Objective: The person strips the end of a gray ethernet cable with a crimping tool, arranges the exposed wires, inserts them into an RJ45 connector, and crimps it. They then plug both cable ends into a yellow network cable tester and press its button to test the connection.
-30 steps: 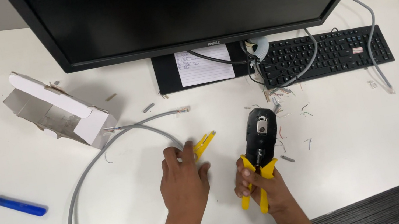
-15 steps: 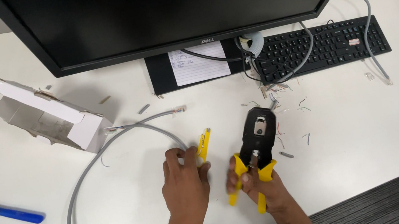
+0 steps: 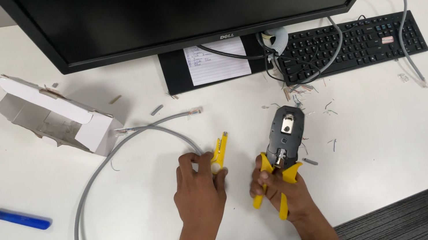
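Far left, low on white desk point(image 3: 402, 122): blue-handled tool point(image 3: 8, 217). Upper left: open white cardboard box point(image 3: 58, 118), flaps up. Grey cable point(image 3: 111, 167) loops thru centre-left. Centre-bottom: left hand point(image 3: 198, 190), grip closed on small yellow stripper point(image 3: 219, 154) w/ cable beside it. Just right: right hand point(image 3: 281, 187), grip clenched round yellow handles of black crimper point(image 3: 284, 137). Top centre: white lined note point(image 3: 217, 62) on monitor base.

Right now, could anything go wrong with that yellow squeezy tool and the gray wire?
Maybe. The right hand grips the crimping tool by its yellow handles, so a finger could get pinched between them. The left hand holds a small yellow stripper against the gray cable, which curls widely and could snag the open white box. Wire scraps by the keyboard could prick skin.
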